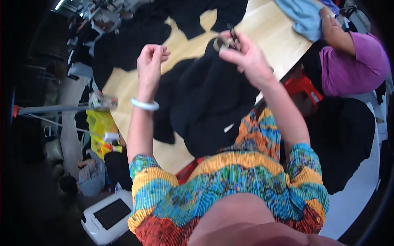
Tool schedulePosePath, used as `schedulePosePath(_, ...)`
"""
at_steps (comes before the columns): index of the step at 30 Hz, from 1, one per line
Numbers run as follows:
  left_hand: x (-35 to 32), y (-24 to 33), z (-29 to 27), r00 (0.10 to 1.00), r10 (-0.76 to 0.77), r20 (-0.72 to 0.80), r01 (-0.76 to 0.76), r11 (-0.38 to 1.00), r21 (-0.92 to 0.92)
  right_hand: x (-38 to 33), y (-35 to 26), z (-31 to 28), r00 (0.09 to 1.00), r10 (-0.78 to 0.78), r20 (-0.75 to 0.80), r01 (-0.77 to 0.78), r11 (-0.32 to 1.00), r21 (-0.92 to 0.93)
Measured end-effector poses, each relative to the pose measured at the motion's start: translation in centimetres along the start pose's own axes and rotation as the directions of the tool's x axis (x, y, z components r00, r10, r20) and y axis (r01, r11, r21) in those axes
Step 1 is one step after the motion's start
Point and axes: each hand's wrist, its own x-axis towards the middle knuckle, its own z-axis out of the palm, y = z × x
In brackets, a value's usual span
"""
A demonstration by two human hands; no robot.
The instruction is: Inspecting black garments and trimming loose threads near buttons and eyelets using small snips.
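Note:
My left hand (pixel 150 65) is raised over the table, its fingertips pinched together. Whatever they may hold is too fine to make out. To the right, my right hand (pixel 250 57) is closed around small metal scissors (pixel 222 42). A ring handle and dark parts show between thumb and fingers, somewhat blurred. Beneath both hands, a black cloth piece (pixel 205 106) drapes over the table's near edge toward my lap. A small white tag or scrap (pixel 229 128) lies on its lower part.
More black cloth (pixel 135 37) covers the far side of the wooden table (pixel 180 41). At right, a person in purple (pixel 353 65) sits near light blue cloth (pixel 299 18) and a red stool (pixel 303 88). A yellow bag (pixel 98 127) hangs at left; another person (pixel 91 176) is beyond.

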Motion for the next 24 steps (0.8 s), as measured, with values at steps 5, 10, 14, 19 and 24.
schedulePosePath(5, -2.0, -2.2, 1.4, 0.927, -0.075, 0.367, 0.019, 0.988, 0.154, 1.0, 1.7, -2.2, 0.993, 0.091, 0.071, -0.091, 0.996, -0.005)
schedulePosePath(10, -1.8, -1.7, 2.2, 0.746, -0.117, 0.656, 0.194, 0.980, -0.046, 0.3, 1.1, -2.6, 0.975, 0.073, 0.210, -0.080, 0.997, 0.021)
schedulePosePath(14, -1.8, -1.4, 2.5, 0.619, -0.114, 0.777, 0.381, 0.909, -0.171, -0.1, 0.8, -3.3, 0.957, 0.100, 0.272, -0.110, 0.994, 0.022)
schedulePosePath(19, -2.5, -1.5, 3.2, 0.500, -0.173, 0.849, 0.327, 0.945, 0.000, 0.0, 0.8, -4.4, 0.946, 0.069, 0.317, -0.079, 0.997, 0.020)
schedulePosePath(24, -3.8, -0.9, 2.6, 0.557, -0.140, 0.818, 0.383, 0.918, -0.104, 1.0, 1.8, -5.9, 0.935, 0.091, 0.343, -0.108, 0.994, 0.031)
